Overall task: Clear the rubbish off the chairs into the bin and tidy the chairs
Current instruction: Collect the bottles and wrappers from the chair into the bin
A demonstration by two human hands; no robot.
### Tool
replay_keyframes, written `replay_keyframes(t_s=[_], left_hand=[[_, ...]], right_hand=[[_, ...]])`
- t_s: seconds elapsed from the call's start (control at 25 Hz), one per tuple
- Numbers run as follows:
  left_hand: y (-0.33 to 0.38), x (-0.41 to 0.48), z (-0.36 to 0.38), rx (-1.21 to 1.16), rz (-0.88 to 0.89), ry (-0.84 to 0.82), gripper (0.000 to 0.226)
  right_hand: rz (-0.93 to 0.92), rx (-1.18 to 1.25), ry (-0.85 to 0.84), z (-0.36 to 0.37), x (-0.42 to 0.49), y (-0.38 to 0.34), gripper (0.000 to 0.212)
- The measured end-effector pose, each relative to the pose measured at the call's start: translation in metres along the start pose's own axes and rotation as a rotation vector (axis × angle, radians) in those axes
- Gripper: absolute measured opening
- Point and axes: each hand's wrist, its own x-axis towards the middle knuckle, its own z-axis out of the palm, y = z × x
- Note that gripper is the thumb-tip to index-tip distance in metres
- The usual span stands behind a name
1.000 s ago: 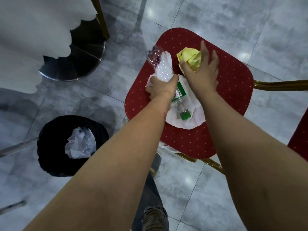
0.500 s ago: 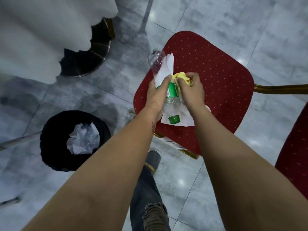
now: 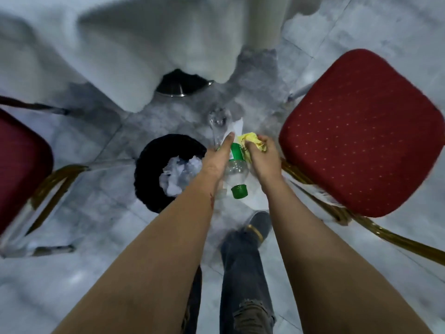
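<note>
My left hand (image 3: pixel 218 158) grips a clear plastic bottle (image 3: pixel 234 168) with a green label and green cap, together with a sheet of white paper (image 3: pixel 237 125). My right hand (image 3: pixel 262 156) holds a crumpled yellow wad (image 3: pixel 252 140) right beside the bottle. Both hands hang over the floor, just right of the black bin (image 3: pixel 154 169), which has crumpled white paper inside. The red seat (image 3: pixel 366 133) at the right has nothing lying on it.
A second red chair (image 3: pixel 21 165) with a gold frame stands at the left edge. A white tablecloth (image 3: pixel 144 44) hangs at the top, with a metal table base (image 3: pixel 183 88) below it. My legs and a grey shoe (image 3: pixel 258 224) are under my arms.
Both hands have lifted the bottle, paper and yellow wad off the red seat and carried them left to beside the bin. The view has swung left, bringing in the second chair.
</note>
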Motion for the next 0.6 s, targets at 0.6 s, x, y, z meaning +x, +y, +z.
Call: replay_keyframes(t_s=[0.6], left_hand=[[-0.052, 0.083, -0.194, -0.282, -0.32, -0.124, 0.054]], right_hand=[[0.016, -0.164, -0.184, 0.212, -0.007, 0.065, 0.051]])
